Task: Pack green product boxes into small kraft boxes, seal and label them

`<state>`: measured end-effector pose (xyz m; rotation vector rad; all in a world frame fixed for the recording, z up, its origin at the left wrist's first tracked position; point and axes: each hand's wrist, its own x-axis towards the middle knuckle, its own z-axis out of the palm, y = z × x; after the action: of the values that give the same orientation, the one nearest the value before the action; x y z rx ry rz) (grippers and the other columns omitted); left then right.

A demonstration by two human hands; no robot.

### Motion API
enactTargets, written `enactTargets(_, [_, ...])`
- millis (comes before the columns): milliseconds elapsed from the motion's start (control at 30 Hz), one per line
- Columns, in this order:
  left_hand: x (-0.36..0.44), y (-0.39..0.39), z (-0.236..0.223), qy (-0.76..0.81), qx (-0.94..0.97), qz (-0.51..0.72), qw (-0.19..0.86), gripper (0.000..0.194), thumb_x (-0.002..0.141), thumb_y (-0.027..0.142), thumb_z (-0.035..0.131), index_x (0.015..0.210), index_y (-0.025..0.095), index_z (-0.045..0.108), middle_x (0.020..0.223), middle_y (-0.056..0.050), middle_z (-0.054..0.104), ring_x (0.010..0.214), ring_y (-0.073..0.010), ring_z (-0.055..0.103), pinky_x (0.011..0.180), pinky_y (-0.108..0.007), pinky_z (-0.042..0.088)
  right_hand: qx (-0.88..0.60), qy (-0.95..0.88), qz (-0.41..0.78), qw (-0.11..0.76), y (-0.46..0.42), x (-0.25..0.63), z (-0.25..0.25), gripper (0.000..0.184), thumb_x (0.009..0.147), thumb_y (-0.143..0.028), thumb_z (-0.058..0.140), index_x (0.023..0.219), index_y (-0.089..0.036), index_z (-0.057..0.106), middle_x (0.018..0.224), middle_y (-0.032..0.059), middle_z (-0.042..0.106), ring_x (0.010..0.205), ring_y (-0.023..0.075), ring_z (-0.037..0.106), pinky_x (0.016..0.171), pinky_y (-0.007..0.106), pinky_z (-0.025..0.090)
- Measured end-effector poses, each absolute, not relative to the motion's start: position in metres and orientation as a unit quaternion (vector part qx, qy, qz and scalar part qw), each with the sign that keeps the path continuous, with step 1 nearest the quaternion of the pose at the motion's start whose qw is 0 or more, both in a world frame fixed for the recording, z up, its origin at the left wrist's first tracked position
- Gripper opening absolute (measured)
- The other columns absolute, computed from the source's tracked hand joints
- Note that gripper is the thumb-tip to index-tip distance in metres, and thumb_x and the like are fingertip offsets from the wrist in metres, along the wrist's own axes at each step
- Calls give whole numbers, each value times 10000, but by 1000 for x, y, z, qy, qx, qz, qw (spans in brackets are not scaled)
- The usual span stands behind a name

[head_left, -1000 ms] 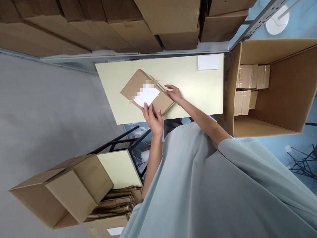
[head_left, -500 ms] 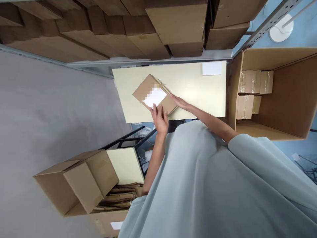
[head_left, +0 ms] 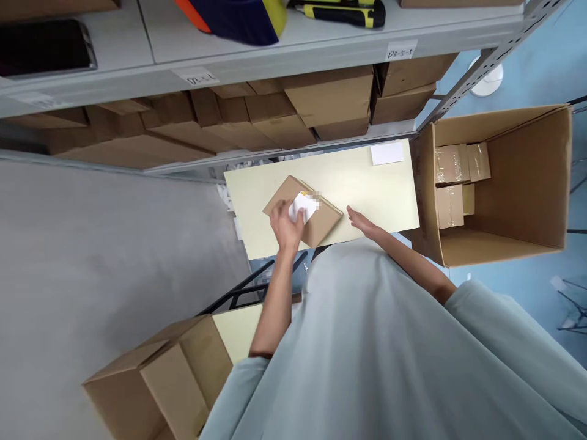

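A flat brown cardboard box [head_left: 323,222] lies at an angle on the pale table [head_left: 358,177]. On its top face is a white label [head_left: 306,204], partly blurred and partly covered by fingers. My left hand [head_left: 287,230] rests over the label's left side and the box top, thumb and fingers apart. Just right of the box's corner, my right hand [head_left: 361,222] hovers with fingers extended, holding nothing and apart from the box.
A white paper stack [head_left: 387,153] lies at the table's far right. To the right stands a large open carton [head_left: 523,201] with several taped boxes inside. Boxes fill the shelf [head_left: 293,146] ahead; a utility knife [head_left: 343,13] and phone [head_left: 46,47] lie above. Another open carton [head_left: 177,385] sits lower left.
My left hand has moved from the box's near edge up across the label. My right hand has come off the box to the right. The view has tilted up, showing the upper shelf.
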<state>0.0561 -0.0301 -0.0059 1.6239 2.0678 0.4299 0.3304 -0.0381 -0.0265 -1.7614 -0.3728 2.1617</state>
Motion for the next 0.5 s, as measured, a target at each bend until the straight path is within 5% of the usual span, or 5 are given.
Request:
enactTargets(200, [32,77,-2,747,562,90,343,703,1079,556,570,1602,87,587,1686,-262,577,1604,-403,504,1337,-540,383,-627,-7,759,177,-40,302,-20,724,1195,-586,441,1690,-60,484,1726,270,538,1534,310,638,1270,449,551])
enactTargets(333, [28,99,10,712,579,3,396,597,1088,671,500,1310,175,748,1386,-233,780,1345,-415,697,1171,-527,500,-629,3,735,251,-36,282,-8,610,1201,-525,453,1623,-99,568,1676,236,606,1493,282,668,1272,433,551])
enactTargets(500, [-6,88,22,714,564,108,401,624,1088,710,468,1212,197,802,1348,-185,792,1240,-367,717,1128,-490,522,-634,-82,684,352,-46,268,15,526,1201,-528,409,1448,-168,701,1591,149,700,1446,248,694,1311,402,499])
